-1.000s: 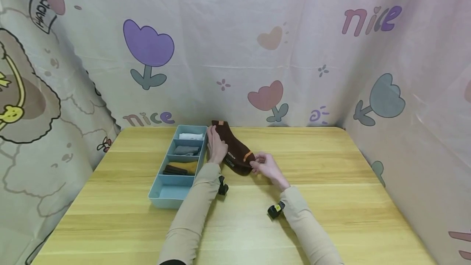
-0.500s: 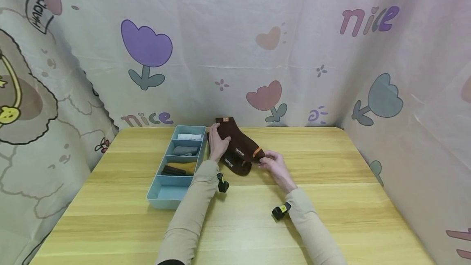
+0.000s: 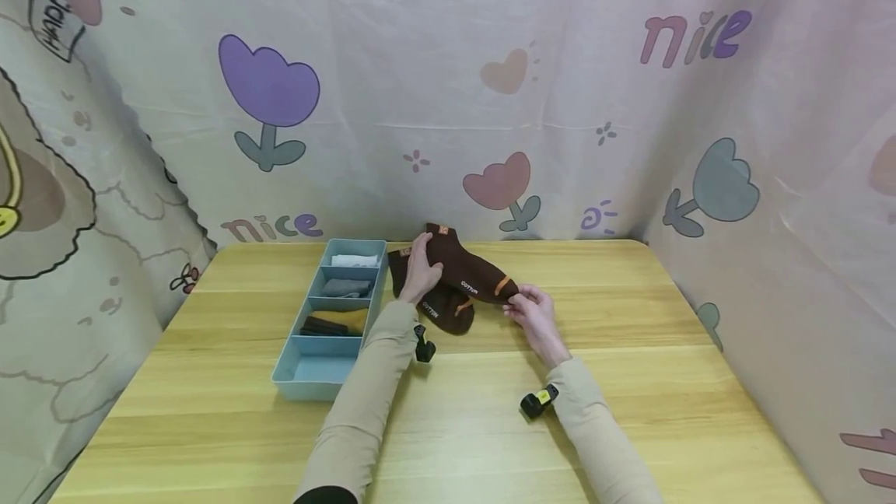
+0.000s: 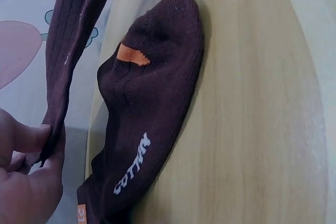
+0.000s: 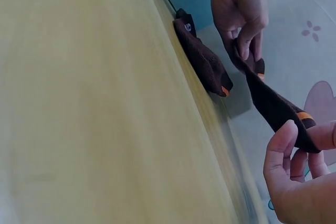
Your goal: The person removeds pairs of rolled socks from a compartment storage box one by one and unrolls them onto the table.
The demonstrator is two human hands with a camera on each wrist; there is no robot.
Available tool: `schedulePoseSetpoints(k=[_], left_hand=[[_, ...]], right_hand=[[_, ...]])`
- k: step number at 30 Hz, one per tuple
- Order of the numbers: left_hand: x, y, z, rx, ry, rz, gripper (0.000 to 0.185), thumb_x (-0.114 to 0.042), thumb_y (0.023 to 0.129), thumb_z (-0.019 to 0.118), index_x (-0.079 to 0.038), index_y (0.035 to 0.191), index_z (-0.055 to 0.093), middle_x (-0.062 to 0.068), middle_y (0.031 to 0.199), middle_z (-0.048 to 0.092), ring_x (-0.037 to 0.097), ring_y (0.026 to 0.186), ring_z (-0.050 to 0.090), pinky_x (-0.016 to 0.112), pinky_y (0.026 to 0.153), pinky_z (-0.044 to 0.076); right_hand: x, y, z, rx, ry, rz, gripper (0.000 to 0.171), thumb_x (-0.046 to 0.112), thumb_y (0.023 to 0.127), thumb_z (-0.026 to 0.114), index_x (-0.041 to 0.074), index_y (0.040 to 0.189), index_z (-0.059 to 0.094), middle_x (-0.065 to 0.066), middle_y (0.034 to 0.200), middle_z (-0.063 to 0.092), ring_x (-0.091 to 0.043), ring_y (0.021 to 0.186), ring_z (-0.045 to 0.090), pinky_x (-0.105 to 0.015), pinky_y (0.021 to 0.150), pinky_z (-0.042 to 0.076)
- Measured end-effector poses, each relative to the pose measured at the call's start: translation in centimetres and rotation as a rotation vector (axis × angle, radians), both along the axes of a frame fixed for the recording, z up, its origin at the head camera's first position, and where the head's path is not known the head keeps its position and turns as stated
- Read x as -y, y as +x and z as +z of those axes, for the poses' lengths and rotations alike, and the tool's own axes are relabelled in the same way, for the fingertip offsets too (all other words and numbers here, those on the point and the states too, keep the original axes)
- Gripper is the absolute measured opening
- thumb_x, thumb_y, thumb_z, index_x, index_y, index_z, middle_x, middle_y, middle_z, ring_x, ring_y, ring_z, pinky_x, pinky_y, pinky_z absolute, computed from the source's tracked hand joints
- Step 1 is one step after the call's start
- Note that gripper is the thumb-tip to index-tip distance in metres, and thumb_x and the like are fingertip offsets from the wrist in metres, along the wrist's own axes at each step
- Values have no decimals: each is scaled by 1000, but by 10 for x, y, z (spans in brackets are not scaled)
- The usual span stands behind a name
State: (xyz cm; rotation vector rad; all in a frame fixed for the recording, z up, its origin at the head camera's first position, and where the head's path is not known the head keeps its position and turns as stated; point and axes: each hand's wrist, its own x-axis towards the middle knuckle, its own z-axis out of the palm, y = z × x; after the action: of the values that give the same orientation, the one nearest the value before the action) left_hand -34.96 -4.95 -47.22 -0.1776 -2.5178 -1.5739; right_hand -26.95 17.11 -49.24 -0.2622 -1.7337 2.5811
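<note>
Two dark brown socks with orange marks and white "COTTON" lettering are in play. One brown sock (image 3: 445, 313) (image 4: 152, 103) (image 5: 202, 62) lies flat on the wooden table (image 3: 630, 379). The other brown sock (image 3: 470, 274) (image 4: 73, 35) (image 5: 273, 103) hangs stretched above it between both hands. My left hand (image 3: 423, 257) (image 4: 37, 140) (image 5: 242, 45) pinches its cuff end. My right hand (image 3: 521, 300) (image 5: 304, 135) pinches its toe end by the orange mark.
A light blue divided tray (image 3: 281, 370) stands left of the hands. Its far compartments hold a white sock (image 3: 358, 260), a grey sock (image 3: 346, 286) and a yellow and black pair (image 3: 336, 323); the nearest compartment shows nothing inside. Patterned cloth walls surround the table.
The upper sock has been lifted off the lower one and carried to the right and up by both hands. The lower sock stays on the table.
</note>
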Motion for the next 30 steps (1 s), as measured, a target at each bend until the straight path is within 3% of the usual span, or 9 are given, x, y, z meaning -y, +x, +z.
schedulePoseSetpoints(k=[11,16,19,24,28,30], left_hand=[[2,-3,-8,66,-15,-42,71,10,87,50,6,154,27,22,166,19,39,153,22,50,125,24],[0,-4,-10,121,-52,-82,76,8,87,49,7,157,18,23,168,8,39,156,13,50,126,23],[-1,-2,-13,113,-90,-89,76,10,85,50,7,156,22,26,168,6,41,156,12,50,120,31],[-8,6,-16,63,-139,-18,62,12,85,54,2,146,44,25,163,16,46,149,25,52,106,41],[-16,11,-13,33,-259,88,44,3,91,61,-2,134,57,24,149,35,46,134,36,52,106,43],[-18,13,-12,29,-330,103,39,-3,94,63,-2,132,60,24,143,43,44,131,40,52,106,44]], right_hand=[[4,-4,-7,-13,-22,-57,23,-19,87,52,-3,101,58,-3,83,57,-12,65,64,-22,65,59],[3,-5,-7,13,4,-42,33,-21,86,52,-12,118,54,-7,92,55,-13,73,65,-22,74,60],[3,-5,-7,34,36,-12,43,-22,85,52,-15,127,49,-9,99,53,-13,78,65,-22,79,60],[2,-4,-6,39,94,-28,48,-22,83,53,-13,129,46,-7,93,52,-12,71,65,-21,73,60],[0,-3,-5,2,265,-94,39,-17,82,58,-11,120,52,0,81,50,-7,65,58,-18,62,53],[-1,-1,-3,-45,375,-121,33,-15,82,60,-11,115,58,-1,81,53,-7,67,55,-16,61,49]])
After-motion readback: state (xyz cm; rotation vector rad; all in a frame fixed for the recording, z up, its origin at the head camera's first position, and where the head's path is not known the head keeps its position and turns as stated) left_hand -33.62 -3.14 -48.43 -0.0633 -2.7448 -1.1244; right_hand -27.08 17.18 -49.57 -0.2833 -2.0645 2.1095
